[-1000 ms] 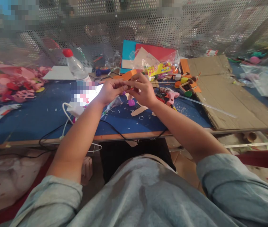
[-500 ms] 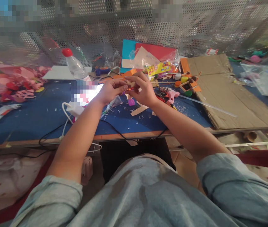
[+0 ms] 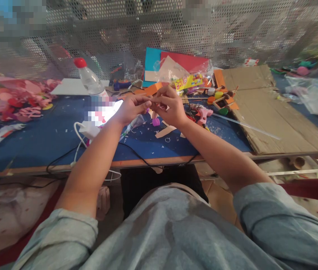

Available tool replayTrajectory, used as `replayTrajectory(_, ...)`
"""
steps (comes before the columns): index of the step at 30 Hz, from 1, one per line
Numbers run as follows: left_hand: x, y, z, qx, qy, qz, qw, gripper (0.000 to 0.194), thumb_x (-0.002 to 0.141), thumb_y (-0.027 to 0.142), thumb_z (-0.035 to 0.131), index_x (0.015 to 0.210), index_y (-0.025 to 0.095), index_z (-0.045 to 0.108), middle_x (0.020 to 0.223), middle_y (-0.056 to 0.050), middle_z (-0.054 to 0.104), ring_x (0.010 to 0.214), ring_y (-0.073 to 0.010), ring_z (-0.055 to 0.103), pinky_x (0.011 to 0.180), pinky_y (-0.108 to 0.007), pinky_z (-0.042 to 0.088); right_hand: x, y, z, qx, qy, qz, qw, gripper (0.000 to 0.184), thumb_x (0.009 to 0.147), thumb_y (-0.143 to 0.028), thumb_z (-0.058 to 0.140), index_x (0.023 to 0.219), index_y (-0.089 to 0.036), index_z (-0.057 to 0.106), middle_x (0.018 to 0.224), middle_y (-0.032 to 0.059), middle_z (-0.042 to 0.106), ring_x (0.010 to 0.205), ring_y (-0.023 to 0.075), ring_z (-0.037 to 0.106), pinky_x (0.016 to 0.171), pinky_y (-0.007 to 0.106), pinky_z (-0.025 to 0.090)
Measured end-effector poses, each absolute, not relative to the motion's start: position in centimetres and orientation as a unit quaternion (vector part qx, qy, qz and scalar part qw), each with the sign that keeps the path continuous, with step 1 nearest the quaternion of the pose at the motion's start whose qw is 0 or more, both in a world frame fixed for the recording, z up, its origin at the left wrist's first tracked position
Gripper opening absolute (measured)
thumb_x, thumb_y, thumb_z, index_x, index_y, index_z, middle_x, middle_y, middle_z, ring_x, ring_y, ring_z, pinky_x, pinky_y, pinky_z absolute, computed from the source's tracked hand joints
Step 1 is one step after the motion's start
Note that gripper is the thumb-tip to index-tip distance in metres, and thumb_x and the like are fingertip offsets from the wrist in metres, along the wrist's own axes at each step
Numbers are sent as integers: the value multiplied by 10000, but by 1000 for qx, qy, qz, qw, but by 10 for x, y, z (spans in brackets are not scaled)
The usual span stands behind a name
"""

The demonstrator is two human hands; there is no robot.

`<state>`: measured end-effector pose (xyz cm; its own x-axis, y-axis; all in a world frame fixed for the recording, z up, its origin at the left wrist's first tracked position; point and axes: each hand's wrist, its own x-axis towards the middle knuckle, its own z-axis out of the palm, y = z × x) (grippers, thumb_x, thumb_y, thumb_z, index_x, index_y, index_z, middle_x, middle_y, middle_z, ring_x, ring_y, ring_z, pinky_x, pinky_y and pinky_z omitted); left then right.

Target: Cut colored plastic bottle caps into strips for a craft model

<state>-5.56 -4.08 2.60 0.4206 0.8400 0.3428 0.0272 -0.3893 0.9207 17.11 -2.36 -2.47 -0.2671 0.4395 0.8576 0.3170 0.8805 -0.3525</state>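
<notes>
Purple piece [image 3: 156,122] is lying on the blue tabletop [image 3: 63,131], just below the left hand [image 3: 129,109] and right hand [image 3: 173,108]. Their curled fingers are meeting at the tips—perhaps steadying something tiny, though I cannot tell what, if anything, they are pinching—and a pink glue gun [image 3: 204,114] is resting near the right forearm, seemingly for easy reach.

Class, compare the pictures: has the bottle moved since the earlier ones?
No. The bottle keeps the same place against the white sheet, with no visible shift either way.

Right hand [image 3: 172,107]: raised fingers now lowered toward left hand [image 3: 130,108].
</notes>
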Motion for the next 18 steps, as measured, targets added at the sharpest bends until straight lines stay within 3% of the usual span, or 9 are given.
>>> replayTrajectory(3,-55,-41,26,715,310,443,443,576,794,746,1035,975,212,915,821,-46,808,656,-104,639,629,-257,516,172,-27,-21,-223,-798,54,558,344,1150,-570,698,1333,-313,835,1286,138,715,1164,303,741,1053,584,717)
replayTrajectory(8,-55,-41,25,724,300,440,438,573,807,738,1027,995,212,896,816,-46,798,673,-128,644,627,-275,506,176,-34,-15,-190,-828,37,526,514,1106,-552,681,1547,-303,768,1389,163,688,1303,368,693,1162,684,647)
replayTrajectory(12,-55,-40,25,714,299,440,455,576,813,734,1024,974,199,886,842,-46,798,659,-114,625,635,-277,511,175,-32,-15,-207,-827,18,523,372,1140,-494,638,1419,-345,834,1352,143,707,1234,342,685,1126,663,638)
replayTrajectory(18,-55,-43,29,709,299,413,488,681,802,856,966,914,189,883,687,-15,663,589,-90,542,575,-249,443,171,-23,-19,-188,-785,-21,589,223,1141,-510,728,1217,-340,852,1208,92,704,1101,298,684,1050,612,626)
